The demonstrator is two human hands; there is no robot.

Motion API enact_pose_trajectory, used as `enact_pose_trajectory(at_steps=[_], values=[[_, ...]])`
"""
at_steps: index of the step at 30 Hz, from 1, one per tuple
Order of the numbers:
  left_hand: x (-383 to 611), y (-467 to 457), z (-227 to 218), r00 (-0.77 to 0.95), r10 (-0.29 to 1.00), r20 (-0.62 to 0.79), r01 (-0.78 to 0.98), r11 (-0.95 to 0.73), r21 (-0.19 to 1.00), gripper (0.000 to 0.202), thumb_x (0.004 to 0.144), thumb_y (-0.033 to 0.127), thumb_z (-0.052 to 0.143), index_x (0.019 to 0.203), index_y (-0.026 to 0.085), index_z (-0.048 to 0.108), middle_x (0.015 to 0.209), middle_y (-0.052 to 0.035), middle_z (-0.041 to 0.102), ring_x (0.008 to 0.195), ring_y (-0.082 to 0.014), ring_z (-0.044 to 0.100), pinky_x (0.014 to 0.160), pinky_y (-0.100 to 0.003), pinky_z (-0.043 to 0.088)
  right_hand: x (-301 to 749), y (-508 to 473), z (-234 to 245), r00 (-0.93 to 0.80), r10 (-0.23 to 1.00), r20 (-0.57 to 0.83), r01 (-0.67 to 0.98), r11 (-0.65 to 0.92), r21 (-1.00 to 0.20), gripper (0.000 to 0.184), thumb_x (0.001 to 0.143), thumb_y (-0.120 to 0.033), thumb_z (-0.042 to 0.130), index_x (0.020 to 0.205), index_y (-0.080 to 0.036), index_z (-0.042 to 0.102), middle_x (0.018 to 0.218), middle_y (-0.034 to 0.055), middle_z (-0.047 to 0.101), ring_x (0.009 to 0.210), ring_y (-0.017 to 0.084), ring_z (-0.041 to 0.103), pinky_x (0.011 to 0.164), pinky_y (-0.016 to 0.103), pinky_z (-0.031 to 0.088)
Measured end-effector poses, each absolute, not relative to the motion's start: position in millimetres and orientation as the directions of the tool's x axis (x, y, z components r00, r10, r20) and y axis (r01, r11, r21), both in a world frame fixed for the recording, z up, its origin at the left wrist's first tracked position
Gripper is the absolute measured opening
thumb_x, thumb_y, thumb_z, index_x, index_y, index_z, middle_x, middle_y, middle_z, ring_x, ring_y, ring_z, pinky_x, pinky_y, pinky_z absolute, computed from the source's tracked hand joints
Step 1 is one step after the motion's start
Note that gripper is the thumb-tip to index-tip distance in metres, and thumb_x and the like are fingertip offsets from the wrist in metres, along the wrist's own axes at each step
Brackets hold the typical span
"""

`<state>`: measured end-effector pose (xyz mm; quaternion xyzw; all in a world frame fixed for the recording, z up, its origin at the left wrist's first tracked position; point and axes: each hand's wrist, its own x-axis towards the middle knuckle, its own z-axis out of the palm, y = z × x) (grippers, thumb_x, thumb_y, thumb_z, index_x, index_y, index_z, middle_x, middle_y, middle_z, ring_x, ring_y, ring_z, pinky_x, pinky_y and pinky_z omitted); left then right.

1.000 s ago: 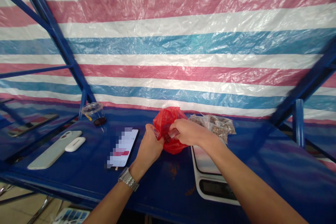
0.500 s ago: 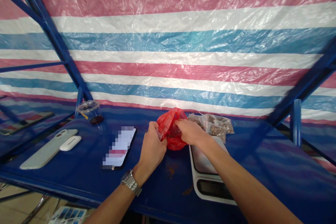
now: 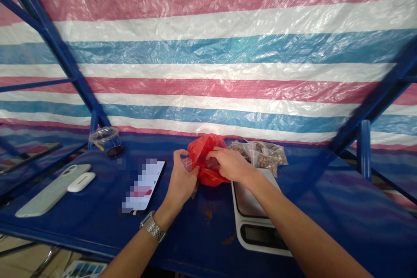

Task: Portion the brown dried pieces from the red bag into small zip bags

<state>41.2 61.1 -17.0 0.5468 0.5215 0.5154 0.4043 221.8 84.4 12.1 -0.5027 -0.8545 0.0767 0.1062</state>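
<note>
A crumpled red plastic bag (image 3: 203, 145) sits on the blue tabletop between my hands, its mouth towards me. My left hand (image 3: 180, 180) is closed on a small clear plastic bag (image 3: 186, 164) at the red bag's left side; the clear bag's lower end pokes out under the fingers. From the right, my right hand (image 3: 230, 163) has its bent fingers at the red bag's mouth, gripping it; the fingertips are partly hidden by the plastic. Just behind that hand lie several clear zip bags (image 3: 269, 158) of brown, grainy bits. Beneath my right forearm is a white kitchen scale (image 3: 239, 226).
To the left on the blue table (image 3: 107, 200) lie a phone with a lit screen (image 3: 146, 186), a pale phone (image 3: 48, 191) and a white earbud case (image 3: 81, 182). A clear cup (image 3: 109, 141) with dark liquid stands behind them. Brown crumbs (image 3: 208, 213) dot the tabletop.
My left hand has drawn a little away from the red bag, and the clear bag shows more in it. My right hand stays at the bag's mouth. The view has shifted slightly.
</note>
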Motion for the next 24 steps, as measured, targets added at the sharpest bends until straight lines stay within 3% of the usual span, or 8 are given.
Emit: enact_pose_trajectory(at_steps=[4, 7, 11, 14, 18, 24], values=[[32.9, 63.9, -16.8, -0.182, 0.978, 0.105, 0.136, -0.080, 0.987, 0.055, 0.073, 0.014, 0.067, 0.120, 0.024, 0.040, 0.073, 0.0056, 0.064, 0.053, -0.0130, 0.063, 0.053, -0.022, 0.051, 221.9, 83.9, 14.0, -0.452, 0.882, 0.132, 0.855, 0.471, -0.217, 0.045, 0.076, -0.002, 0.054, 0.114, -0.024, 0.064, 0.125, 0.0046, 0.068, 0.102, 0.022, 0.067, 0.075, 0.029, 0.043], [27.8, 66.2, -18.1, -0.171, 0.978, 0.116, 0.164, -0.088, 0.982, 0.056, 0.072, 0.011, 0.066, 0.122, 0.022, 0.043, 0.072, 0.0044, 0.066, 0.054, -0.0134, 0.065, 0.054, -0.022, 0.052, 221.5, 82.2, 18.7, -0.475, 0.866, 0.160, 0.835, 0.500, -0.231, 0.041, 0.072, 0.000, 0.055, 0.106, -0.022, 0.061, 0.116, 0.0044, 0.067, 0.091, 0.020, 0.066, 0.068, 0.028, 0.039], [24.1, 69.9, -24.4, -0.143, 0.978, 0.151, 0.179, -0.124, 0.976, 0.056, 0.072, 0.010, 0.066, 0.123, 0.020, 0.045, 0.076, 0.0019, 0.069, 0.057, -0.0137, 0.067, 0.056, -0.022, 0.053, 215.6, 78.2, 25.4, -0.560, 0.800, 0.213, 0.738, 0.599, -0.309, 0.034, 0.070, 0.002, 0.056, 0.096, -0.020, 0.058, 0.107, 0.0045, 0.067, 0.095, 0.019, 0.062, 0.074, 0.026, 0.040], [21.8, 70.2, -28.3, -0.136, 0.975, 0.176, 0.221, -0.144, 0.965, 0.053, 0.076, 0.011, 0.063, 0.125, 0.021, 0.046, 0.086, -0.0017, 0.071, 0.065, -0.0150, 0.069, 0.059, -0.022, 0.053, 207.5, 74.2, 27.3, -0.612, 0.772, 0.171, 0.686, 0.626, -0.371, 0.033, 0.071, 0.002, 0.057, 0.095, -0.020, 0.059, 0.105, 0.0046, 0.069, 0.094, 0.018, 0.063, 0.074, 0.025, 0.042], [18.9, 65.4, -28.6, -0.086, 0.980, 0.178, 0.286, -0.147, 0.947, 0.060, 0.078, 0.010, 0.062, 0.135, 0.021, 0.046, 0.095, -0.0053, 0.073, 0.078, -0.0180, 0.072, 0.067, -0.025, 0.054, 198.1, 69.3, 24.8, -0.631, 0.770, 0.092, 0.712, 0.622, -0.325, 0.035, 0.071, 0.000, 0.059, 0.101, -0.018, 0.064, 0.113, 0.0079, 0.072, 0.099, 0.022, 0.067, 0.078, 0.027, 0.047], [23.6, 58.5, -23.4, -0.041, 0.990, 0.133, 0.192, -0.123, 0.974, 0.077, 0.068, 0.003, 0.065, 0.140, 0.021, 0.046, 0.099, -0.0053, 0.074, 0.082, -0.0189, 0.073, 0.070, -0.026, 0.057, 193.3, 65.0, 20.5, -0.560, 0.823, 0.093, 0.790, 0.564, -0.241, 0.046, 0.075, -0.002, 0.058, 0.120, -0.012, 0.062, 0.124, 0.0161, 0.069, 0.110, 0.030, 0.068, 0.085, 0.034, 0.052]])
